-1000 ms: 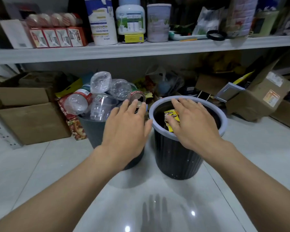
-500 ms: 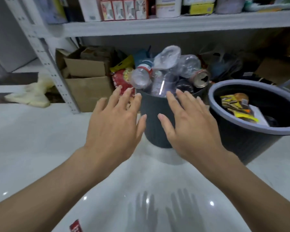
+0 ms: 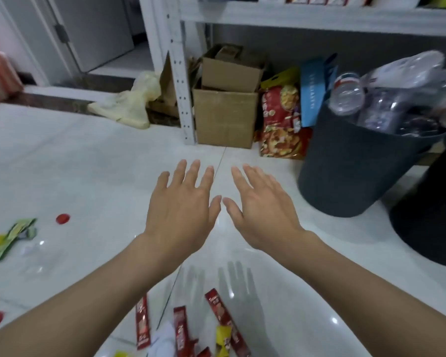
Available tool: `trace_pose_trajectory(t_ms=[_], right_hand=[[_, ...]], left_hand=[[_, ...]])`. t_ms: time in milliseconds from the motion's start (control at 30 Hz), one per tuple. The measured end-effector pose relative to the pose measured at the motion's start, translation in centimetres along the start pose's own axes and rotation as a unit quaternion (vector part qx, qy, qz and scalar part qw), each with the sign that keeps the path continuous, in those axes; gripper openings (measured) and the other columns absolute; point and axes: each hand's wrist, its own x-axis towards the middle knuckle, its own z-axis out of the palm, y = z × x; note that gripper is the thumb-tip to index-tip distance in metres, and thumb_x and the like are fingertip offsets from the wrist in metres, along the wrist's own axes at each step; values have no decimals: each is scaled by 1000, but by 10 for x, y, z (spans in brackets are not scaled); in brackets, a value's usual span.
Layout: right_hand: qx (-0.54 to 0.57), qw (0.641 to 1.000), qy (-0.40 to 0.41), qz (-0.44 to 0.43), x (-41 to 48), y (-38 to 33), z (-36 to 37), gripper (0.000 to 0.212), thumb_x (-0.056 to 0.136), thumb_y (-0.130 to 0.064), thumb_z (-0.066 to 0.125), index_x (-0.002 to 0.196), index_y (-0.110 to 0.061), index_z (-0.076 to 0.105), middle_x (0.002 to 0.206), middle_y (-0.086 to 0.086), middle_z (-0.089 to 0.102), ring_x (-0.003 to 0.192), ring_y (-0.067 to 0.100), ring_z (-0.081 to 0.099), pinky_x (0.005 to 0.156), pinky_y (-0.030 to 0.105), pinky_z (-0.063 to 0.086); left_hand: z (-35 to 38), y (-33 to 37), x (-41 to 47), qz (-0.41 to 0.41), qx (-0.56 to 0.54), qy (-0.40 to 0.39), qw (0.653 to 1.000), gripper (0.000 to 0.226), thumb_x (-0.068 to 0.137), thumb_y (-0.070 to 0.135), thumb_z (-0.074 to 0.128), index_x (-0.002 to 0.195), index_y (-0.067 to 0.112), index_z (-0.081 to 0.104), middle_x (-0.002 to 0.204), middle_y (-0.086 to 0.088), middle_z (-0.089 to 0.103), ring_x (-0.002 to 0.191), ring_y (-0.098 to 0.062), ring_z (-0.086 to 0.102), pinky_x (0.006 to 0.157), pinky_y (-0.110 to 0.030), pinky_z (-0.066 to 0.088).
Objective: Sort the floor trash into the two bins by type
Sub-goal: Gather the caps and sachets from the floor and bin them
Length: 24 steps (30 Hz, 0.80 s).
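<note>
My left hand (image 3: 183,202) and my right hand (image 3: 263,210) hover side by side over the white tiled floor, palms down, fingers spread, both holding nothing. To the right stands a dark grey bin (image 3: 345,171) heaped with clear plastic bottles (image 3: 350,94). A second black bin (image 3: 433,215) is cut off by the right edge. Red sachets (image 3: 218,310) and a yellow wrapper (image 3: 223,336) lie on the floor below my hands. At the left lie a green and yellow wrapper (image 3: 13,235), a clear plastic piece (image 3: 34,256) and two red caps (image 3: 63,219).
A white metal shelf rack (image 3: 178,73) stands behind, with cardboard boxes (image 3: 224,117), a red snack bag (image 3: 281,124) and a blue bag (image 3: 314,94) under it. A crumpled pale yellow bag (image 3: 129,104) lies by the rack's post. A door is at the far left.
My view swung left and down, away from the bins toward the littered floor. Both hands left the bins and now hover together over the tiles, still holding nothing.
</note>
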Motion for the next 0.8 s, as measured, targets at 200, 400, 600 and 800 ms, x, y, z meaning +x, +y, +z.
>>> trace_pose_trajectory(t_ms=[200,400,600,800], right_hand=[[-14,998,-44,-43,0,-54,46,64,102,-46,30,155,-17,7,162,9,12,149,25,7,120,38,7],[-37,993,-84,-67,5,-88,81,64,103,-44,30,155,-16,5,162,9,11,150,25,7,120,38,8],[-43,990,-107,-83,12,-113,103,64,103,-44,29,155,-16,5,162,9,10,150,25,7,120,38,8],[-45,988,-123,-82,7,-128,119,64,103,-43,29,155,-15,6,162,9,11,149,25,8,119,36,10]], left_hand=[[47,-59,-38,-36,-23,-36,998,62,99,51,23,153,20,16,159,-7,20,147,-26,15,116,-44,23],[101,-86,-74,-90,-58,-112,988,67,98,55,22,154,22,6,161,-8,10,148,-26,9,117,-45,20],[117,-99,-83,-103,-72,-107,986,66,99,54,22,154,22,4,161,-8,8,148,-27,8,116,-45,18],[158,-103,-103,-136,-153,-176,963,66,98,47,42,152,21,14,144,-16,32,132,-30,31,99,-38,39]])
